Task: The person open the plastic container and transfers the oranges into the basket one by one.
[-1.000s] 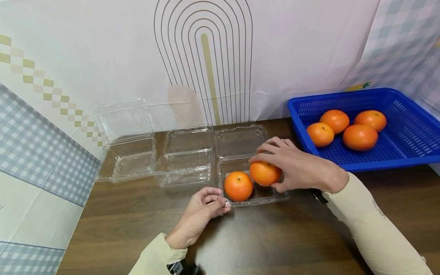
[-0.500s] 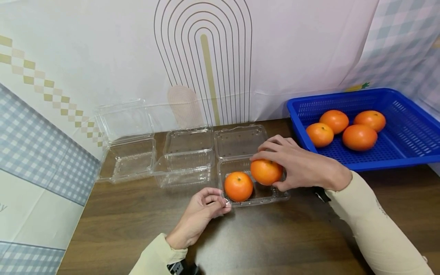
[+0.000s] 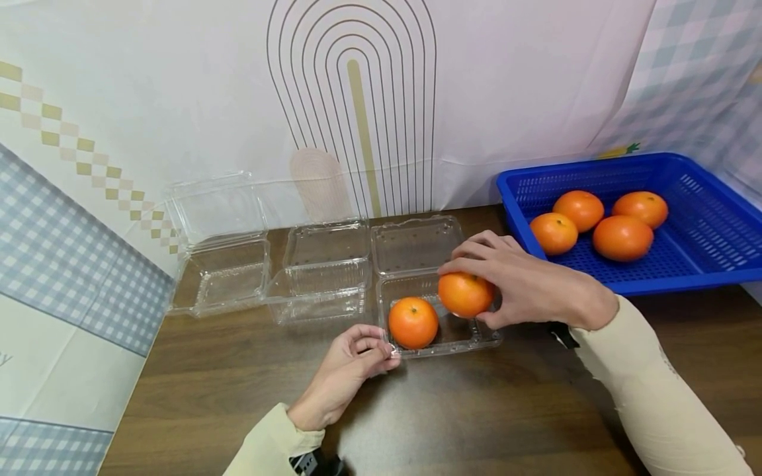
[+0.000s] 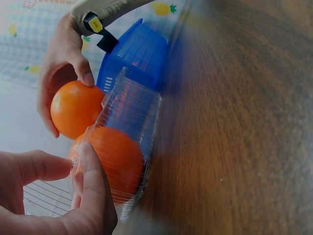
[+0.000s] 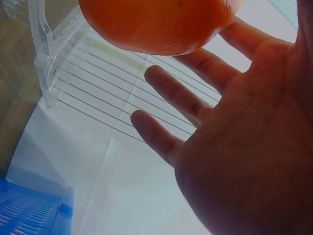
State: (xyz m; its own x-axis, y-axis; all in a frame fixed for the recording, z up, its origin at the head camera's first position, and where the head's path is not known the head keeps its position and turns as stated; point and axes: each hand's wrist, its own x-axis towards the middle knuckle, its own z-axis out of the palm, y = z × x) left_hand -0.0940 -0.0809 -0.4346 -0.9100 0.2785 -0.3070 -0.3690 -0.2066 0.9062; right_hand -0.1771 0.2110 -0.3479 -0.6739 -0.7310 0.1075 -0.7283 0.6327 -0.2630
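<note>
In the head view, my right hand (image 3: 524, 281) grips an orange (image 3: 466, 295) between thumb and fingers, over the right half of an open clear plastic clamshell box (image 3: 443, 349). A second orange (image 3: 413, 322) sits in the left half of that box. My left hand (image 3: 351, 370) pinches the box's front left corner; the left wrist view shows thumb and forefinger on the rim (image 4: 78, 161). There the held orange (image 4: 77, 110) is above the rim, apart from the box floor. Seen from the right wrist, the held orange (image 5: 156, 22) touches the upper fingers, while two lower fingers extend free of it.
Two more open clear clamshell boxes stand to the left, a middle one (image 3: 318, 297) and a far-left one (image 3: 229, 281). At the back right is a blue plastic basket (image 3: 702, 271) with several oranges (image 3: 623, 238) inside. A patterned cloth wall (image 3: 506, 79) closes the back.
The right hand has moved slightly up and to the right with its orange, widening the gap to the orange in the box. My left hand and the box have stayed put.
</note>
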